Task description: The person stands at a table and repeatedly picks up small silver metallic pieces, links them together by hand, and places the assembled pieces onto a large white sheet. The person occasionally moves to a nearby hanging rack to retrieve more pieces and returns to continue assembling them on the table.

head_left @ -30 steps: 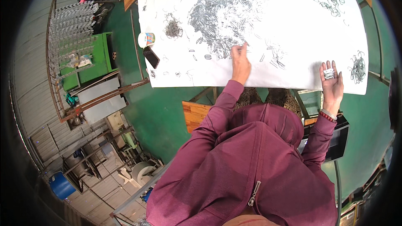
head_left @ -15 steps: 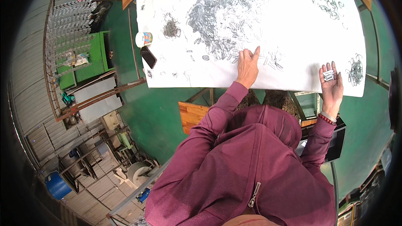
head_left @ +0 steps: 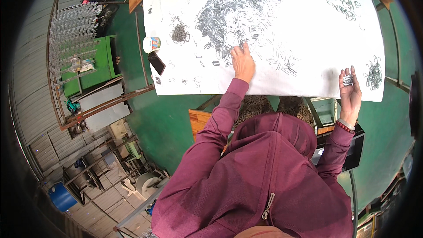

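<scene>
Pieces of metal (head_left: pixel 216 15), too many to count, are lying heaped on one white tabletop (head_left: pixel 317 31). One left hand (head_left: pixel 243 65) is reaching to their near edge; whether it is pinching any, I cannot tell. One right hand (head_left: pixel 350 94), palm-up, fingers unfolded, is supporting several small pale pieces (head_left: pixel 347 79).

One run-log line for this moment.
left hand: at near edge of large grey metal-clip pile | right hand: palm up, bearing small silver metal clips
</scene>
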